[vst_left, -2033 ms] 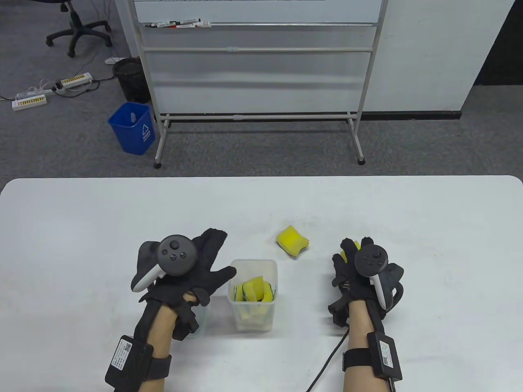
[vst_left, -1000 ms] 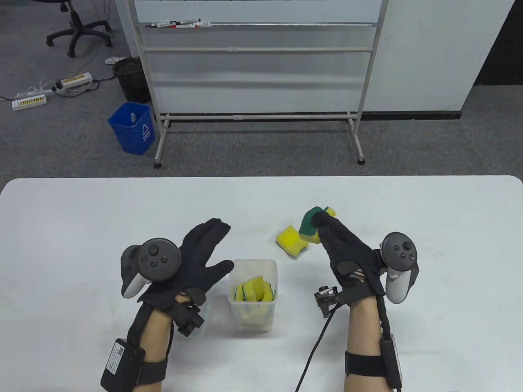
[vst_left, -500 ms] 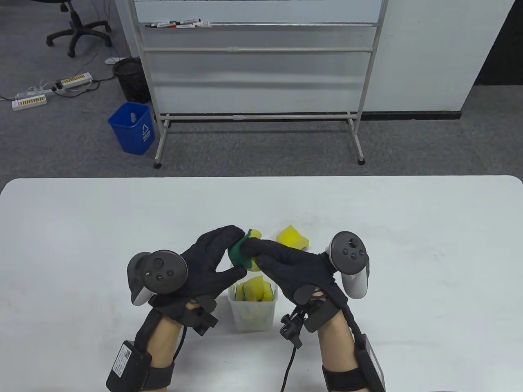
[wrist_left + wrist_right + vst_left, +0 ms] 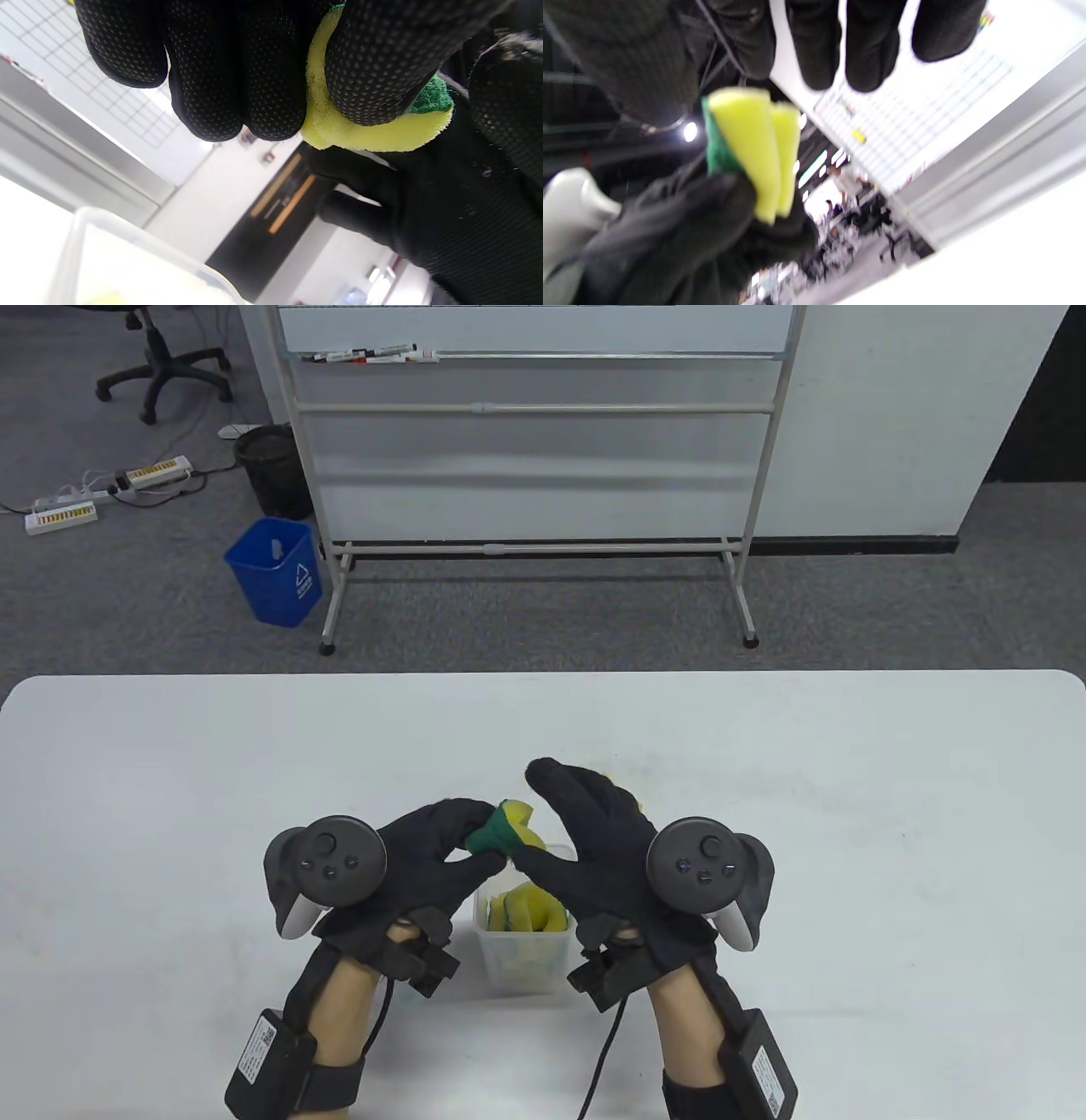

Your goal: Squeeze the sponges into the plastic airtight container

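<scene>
A folded yellow and green sponge (image 4: 507, 831) hangs just above the clear plastic container (image 4: 523, 963). My left hand (image 4: 488, 838) pinches it between thumb and fingers. The left wrist view shows that grip on the sponge (image 4: 360, 135) up close. My right hand (image 4: 551, 814) is beside the sponge with its fingers spread open, and its thumb is close under it. In the right wrist view the sponge (image 4: 751, 148) sits clear of my right fingertips (image 4: 869, 63). Yellow sponges (image 4: 526, 909) fill the container. My right hand hides the other loose sponge.
The white table (image 4: 170, 780) stretches wide on both sides of my hands. Beyond its far edge stand a whiteboard frame (image 4: 534, 475) and a blue bin (image 4: 276, 572) on the floor. The container rim (image 4: 127, 228) shows low in the left wrist view.
My right hand lifted the sponge from the table's right side and carried it left over the container. My left hand took hold of it, and my right fingers opened.
</scene>
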### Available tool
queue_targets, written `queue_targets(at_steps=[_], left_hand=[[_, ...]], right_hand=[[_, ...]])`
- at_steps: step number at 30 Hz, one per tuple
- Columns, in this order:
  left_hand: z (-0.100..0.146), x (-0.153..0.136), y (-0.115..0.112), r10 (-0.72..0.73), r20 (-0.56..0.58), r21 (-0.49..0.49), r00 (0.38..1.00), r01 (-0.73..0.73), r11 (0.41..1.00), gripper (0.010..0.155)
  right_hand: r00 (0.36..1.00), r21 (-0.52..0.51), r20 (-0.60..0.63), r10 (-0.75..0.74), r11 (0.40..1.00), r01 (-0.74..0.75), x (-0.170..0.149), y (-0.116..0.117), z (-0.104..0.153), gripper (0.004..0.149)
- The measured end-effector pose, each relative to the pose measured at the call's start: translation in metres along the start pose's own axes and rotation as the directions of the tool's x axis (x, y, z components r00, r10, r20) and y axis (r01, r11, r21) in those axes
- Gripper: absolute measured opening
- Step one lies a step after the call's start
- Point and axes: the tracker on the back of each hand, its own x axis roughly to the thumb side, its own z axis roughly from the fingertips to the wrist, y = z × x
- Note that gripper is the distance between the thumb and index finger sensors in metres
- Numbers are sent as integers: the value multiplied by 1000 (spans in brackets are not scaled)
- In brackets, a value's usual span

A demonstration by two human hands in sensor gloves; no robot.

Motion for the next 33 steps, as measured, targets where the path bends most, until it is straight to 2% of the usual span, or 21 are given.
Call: queue_targets(at_steps=[1, 3, 4, 5, 6, 8, 13, 15, 17, 21, 25, 33], left_hand=[[0, 0, -2, 10, 4, -8, 1000, -10, 1000, 53], [-1, 0, -5, 17, 4, -14, 1000, -17, 1000, 53], [-2, -1, -6, 11, 5, -27, 1000, -11, 1000, 53], [-2, -1, -7, 0, 1, -36, 1000, 0, 999, 53], [-2, -1, -8, -5, -7, -30, 1000, 5, 1000, 54], [-3, -2, -10, -33, -18, -54, 999, 32, 998, 55], [-3, -3, -13, -110, -29, -136, 994, 105, 985, 69], [-4, -6, -15, -133, -51, -231, 990, 118, 966, 76], [-4, -10, -18, -162, -65, -337, 985, 131, 932, 83], [-5, -17, -24, -190, -74, -399, 979, 146, 905, 88], [-5, -21, -31, -222, -89, -517, 971, 146, 844, 95], [-6, -29, -39, -276, -107, -589, 955, 163, 792, 99]], right_hand=[[1000, 63, 7, -12, 998, 12, -1, 4, -1, 83], [999, 68, 21, -32, 997, 31, -1, 11, -5, 76], [1000, 38, 14, -23, 999, 22, -1, 12, -4, 70], [1000, -78, 28, 1, 997, 1, 0, 13, -4, 65], [999, -131, 30, 30, 991, -25, 1, 14, -4, 62], [997, -160, 32, 75, 985, -69, 3, 15, -3, 59], [993, -188, -10, 120, 975, -120, 3, 14, -2, 57], [987, -195, -41, 156, 967, -161, 3, 14, -2, 58], [974, -167, -84, 208, 961, -220, 3, 14, -2, 59], [933, -112, -117, 339, 929, -351, 4, 21, -4, 57], [875, -37, -116, 469, 879, -476, 5, 35, -8, 54], [790, 73, -76, 609, 793, -604, 5, 69, -14, 54]])
